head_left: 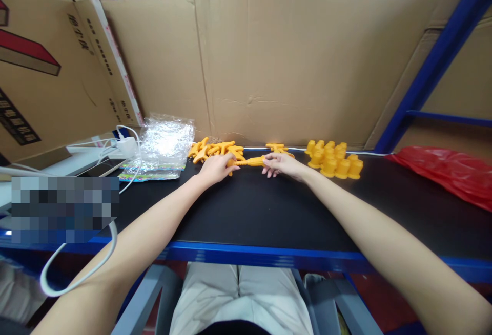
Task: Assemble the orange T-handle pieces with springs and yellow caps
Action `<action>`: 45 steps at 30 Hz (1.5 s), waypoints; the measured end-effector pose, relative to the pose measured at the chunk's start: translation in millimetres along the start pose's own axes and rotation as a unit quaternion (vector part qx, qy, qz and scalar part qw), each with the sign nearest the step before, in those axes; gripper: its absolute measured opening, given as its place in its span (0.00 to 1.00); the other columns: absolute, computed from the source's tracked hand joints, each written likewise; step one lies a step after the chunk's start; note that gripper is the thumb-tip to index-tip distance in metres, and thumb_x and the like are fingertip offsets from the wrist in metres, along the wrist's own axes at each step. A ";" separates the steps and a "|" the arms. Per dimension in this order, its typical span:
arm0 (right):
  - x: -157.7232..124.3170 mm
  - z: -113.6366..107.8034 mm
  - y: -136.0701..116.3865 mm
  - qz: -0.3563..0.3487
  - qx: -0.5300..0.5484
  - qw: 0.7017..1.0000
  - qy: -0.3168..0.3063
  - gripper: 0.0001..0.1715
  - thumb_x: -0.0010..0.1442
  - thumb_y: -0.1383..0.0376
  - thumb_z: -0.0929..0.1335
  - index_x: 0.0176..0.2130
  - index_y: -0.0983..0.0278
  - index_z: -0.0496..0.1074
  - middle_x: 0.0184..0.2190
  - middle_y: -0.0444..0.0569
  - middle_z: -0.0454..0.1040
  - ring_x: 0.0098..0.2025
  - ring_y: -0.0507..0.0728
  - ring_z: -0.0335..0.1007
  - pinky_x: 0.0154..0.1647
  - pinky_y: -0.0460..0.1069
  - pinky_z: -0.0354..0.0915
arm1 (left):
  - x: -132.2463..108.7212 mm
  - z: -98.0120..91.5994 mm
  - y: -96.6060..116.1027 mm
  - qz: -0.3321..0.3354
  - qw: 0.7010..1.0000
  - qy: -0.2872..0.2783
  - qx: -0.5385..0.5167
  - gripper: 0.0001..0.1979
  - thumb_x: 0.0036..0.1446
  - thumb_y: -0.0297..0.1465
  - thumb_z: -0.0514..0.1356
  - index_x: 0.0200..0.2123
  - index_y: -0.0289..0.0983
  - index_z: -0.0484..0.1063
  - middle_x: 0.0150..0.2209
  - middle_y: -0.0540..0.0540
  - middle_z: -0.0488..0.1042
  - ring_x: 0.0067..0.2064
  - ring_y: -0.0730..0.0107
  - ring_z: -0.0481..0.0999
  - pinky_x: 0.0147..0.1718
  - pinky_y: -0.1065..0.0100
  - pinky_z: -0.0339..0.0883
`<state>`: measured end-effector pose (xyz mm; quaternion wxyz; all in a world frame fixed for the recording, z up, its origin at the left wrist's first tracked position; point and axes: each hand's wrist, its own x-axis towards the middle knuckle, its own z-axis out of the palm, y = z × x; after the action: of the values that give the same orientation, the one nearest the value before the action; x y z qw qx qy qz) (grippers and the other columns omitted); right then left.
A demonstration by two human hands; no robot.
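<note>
A long yellow plastic piece (254, 162) lies level between my two hands, just above the black tabletop or touching it; I cannot tell which. Its left end, with a crosswise handle, is gripped by my left hand (215, 168), whose fingers are closed round it. At the other end, the thumb and fingers of my right hand (283, 165) pinch the thicker part, and some of its fingers hang loosely curled. Just behind my left hand is a pile of yellow T-handled pieces (221, 148). Beyond my right hand lies another yellow piece (277, 147), partly covered by that hand.
Several yellow cup-shaped parts (333, 161) stand in a cluster right of my right hand. A red plastic bag (446, 171) lies at far right. Clear plastic packaging (165, 143), a phone (102, 167) and a white cable (111, 243) are left. A cardboard wall (292, 63) closes the back.
</note>
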<state>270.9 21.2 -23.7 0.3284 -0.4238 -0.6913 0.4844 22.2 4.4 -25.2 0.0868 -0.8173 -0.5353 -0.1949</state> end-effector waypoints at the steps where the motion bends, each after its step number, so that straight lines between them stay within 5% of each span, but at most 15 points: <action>1: 0.1 0.4 -0.1 0.001 -0.001 1.000 -0.001 0.17 0.57 0.58 0.69 0.41 0.67 0.67 0.27 0.49 0.77 0.23 0.49 0.71 0.21 0.42 0.64 | -0.1 0.3 -0.1 0.002 1.000 0.002 -0.001 0.18 0.57 0.44 0.56 0.46 0.40 0.70 0.33 0.46 0.76 0.38 0.61 0.75 0.38 0.64 0.64; 9: 3.3 3.7 1.2 -0.001 -0.016 1.000 -0.005 0.22 0.58 0.50 0.65 0.32 0.67 0.67 0.26 0.52 0.76 0.22 0.48 0.69 0.19 0.41 0.62 | -0.2 0.5 -1.1 -0.006 1.000 0.002 -0.009 0.19 0.57 0.45 0.56 0.46 0.40 0.70 0.33 0.46 0.76 0.38 0.61 0.75 0.38 0.64 0.64; 13: 2.8 -0.1 2.7 0.000 -0.002 1.000 -0.010 0.19 0.58 0.54 0.67 0.42 0.66 0.66 0.30 0.50 0.76 0.24 0.49 0.71 0.22 0.42 0.64 | 0.8 0.6 -1.1 -0.007 1.000 0.001 -0.009 0.18 0.56 0.45 0.56 0.45 0.40 0.71 0.33 0.46 0.76 0.38 0.61 0.75 0.38 0.64 0.64; 17: 2.5 -4.4 6.0 -0.024 0.000 0.999 -0.032 0.26 0.53 0.61 0.71 0.49 0.63 0.61 0.30 0.47 0.76 0.27 0.50 0.72 0.27 0.44 0.66 | 1.1 1.6 -0.9 -0.002 1.000 0.010 -0.008 0.18 0.57 0.45 0.56 0.45 0.40 0.71 0.32 0.46 0.76 0.37 0.61 0.75 0.36 0.65 0.64; 24: 3.2 -1.3 5.7 -0.037 -0.023 0.999 -0.014 0.21 0.53 0.56 0.71 0.41 0.66 0.65 0.27 0.49 0.77 0.23 0.50 0.72 0.24 0.44 0.65 | 0.2 2.0 -0.3 -0.005 1.000 0.010 -0.007 0.18 0.57 0.44 0.56 0.45 0.40 0.70 0.32 0.45 0.76 0.37 0.60 0.75 0.36 0.64 0.64; 33: 4.5 3.2 3.6 -0.015 -0.046 0.999 -0.004 0.28 0.54 0.43 0.64 0.27 0.67 0.67 0.24 0.52 0.77 0.21 0.49 0.70 0.21 0.43 0.61 | 0.0 3.6 0.2 -0.006 1.000 0.011 -0.018 0.17 0.57 0.44 0.55 0.45 0.41 0.70 0.33 0.46 0.76 0.37 0.61 0.75 0.37 0.64 0.64; 41: 9.2 5.0 5.7 0.003 -0.076 0.997 0.013 0.31 0.59 0.43 0.59 0.28 0.68 0.69 0.20 0.52 0.75 0.17 0.48 0.66 0.17 0.43 0.57 | -0.2 2.3 0.7 -0.002 1.000 0.015 -0.017 0.18 0.57 0.45 0.55 0.44 0.40 0.71 0.32 0.46 0.76 0.36 0.61 0.75 0.35 0.65 0.64; 45: 5.9 0.4 3.3 0.002 -0.060 0.998 -0.027 0.24 0.60 0.49 0.63 0.36 0.68 0.69 0.29 0.53 0.78 0.22 0.49 0.70 0.22 0.43 0.61 | -0.1 0.8 1.2 -0.006 1.000 0.012 -0.016 0.18 0.56 0.45 0.55 0.44 0.41 0.71 0.32 0.46 0.76 0.36 0.61 0.75 0.35 0.65 0.64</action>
<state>268.9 26.9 -26.7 0.2829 -0.4309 -0.7267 0.4541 23.5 4.1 -25.9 0.0790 -0.8128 -0.5359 -0.2142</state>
